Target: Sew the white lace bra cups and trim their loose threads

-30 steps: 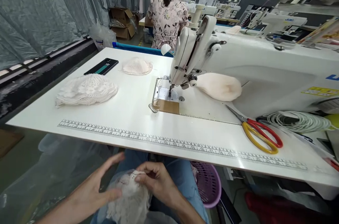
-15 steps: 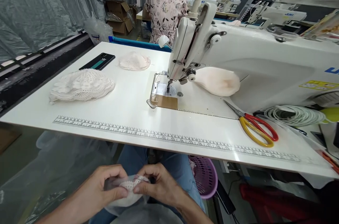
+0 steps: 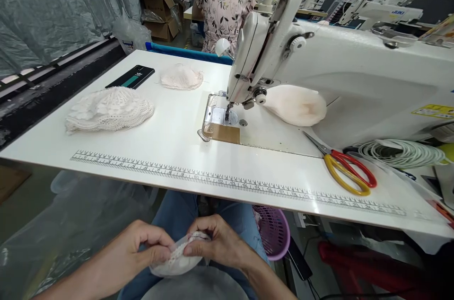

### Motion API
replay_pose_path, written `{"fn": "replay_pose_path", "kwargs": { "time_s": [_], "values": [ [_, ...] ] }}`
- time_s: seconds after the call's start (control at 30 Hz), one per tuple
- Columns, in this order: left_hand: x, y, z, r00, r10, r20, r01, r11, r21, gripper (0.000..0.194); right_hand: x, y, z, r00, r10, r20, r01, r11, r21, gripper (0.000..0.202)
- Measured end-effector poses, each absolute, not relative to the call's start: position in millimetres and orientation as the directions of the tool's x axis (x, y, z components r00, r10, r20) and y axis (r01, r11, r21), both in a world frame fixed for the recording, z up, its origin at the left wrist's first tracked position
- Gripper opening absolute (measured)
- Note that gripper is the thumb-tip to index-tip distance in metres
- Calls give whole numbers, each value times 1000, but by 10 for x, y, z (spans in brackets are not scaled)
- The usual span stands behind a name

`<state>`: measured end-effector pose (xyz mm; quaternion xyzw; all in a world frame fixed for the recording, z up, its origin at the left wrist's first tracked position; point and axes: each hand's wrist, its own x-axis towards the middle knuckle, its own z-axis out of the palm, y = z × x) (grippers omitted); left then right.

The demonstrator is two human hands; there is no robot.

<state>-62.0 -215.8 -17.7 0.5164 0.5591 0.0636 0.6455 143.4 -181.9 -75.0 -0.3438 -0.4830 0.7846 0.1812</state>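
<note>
Fingers (image 3: 159, 235) of the left hand (image 3: 131, 245) and right hand (image 3: 227, 245) pinch a white lace-edged piece (image 3: 173, 266) over denim-clad legs (image 3: 170, 210), below the front edge of the worktop (image 3: 170, 136), where a sewing machine (image 3: 354, 73) stands near red-and-yellow-handled scissors (image 3: 331, 154).

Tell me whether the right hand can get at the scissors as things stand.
Probably yes, once freed: the right hand is pinching the lacy white piece in front of the table. The scissors lie uncovered on top, to that hand's right, handles toward the near side.
</note>
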Motion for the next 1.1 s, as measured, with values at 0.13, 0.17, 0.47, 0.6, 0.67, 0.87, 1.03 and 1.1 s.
{"fn": "replay_pose_path", "kwargs": {
  "time_s": [0.13, 0.17, 0.47, 0.6, 0.67, 0.87, 1.03, 1.1],
  "values": [
    [-631, -2180, -224, 351, 657, -667, 510, 463, 725, 16, 1468, -1807, -751, -694, 618, -370, 18, -499, -867, 46],
    [-637, -2189, -244, 348, 662, -664, 516, 456, 725, 17, 1481, -1806, -754, -690, 618, -377, 20, -504, -863, 46],
    [-636, -2185, -243, 437, 602, -669, 443, 503, 742, 28, 1564, -1799, -757, -726, 569, -387, 49, -519, -854, 46],
    [-627, -2208, -223, 451, 580, -678, 422, 531, 735, 33, 1526, -1796, -724, -745, 566, -352, 35, -493, -869, 43],
    [-632, -2222, -227, 451, 580, -679, 410, 541, 734, 35, 1504, -1800, -722, -728, 581, -364, 32, -501, -865, 41],
    [-680, -2266, -359, 486, 584, -651, 357, 547, 757, 28, 1499, -1816, -749, -705, 592, -391, 8, -544, -839, 39],
    [-641, -2319, -404, 421, 626, -656, 448, 486, 751, 21, 1544, -1815, -764, -690, 587, -424, 4, -582, -813, 37],
    [-627, -2323, -380, 422, 617, -664, 450, 493, 745, 25, 1566, -1813, -767, -680, 594, -430, -4, -588, -809, 37]
  ]
}}
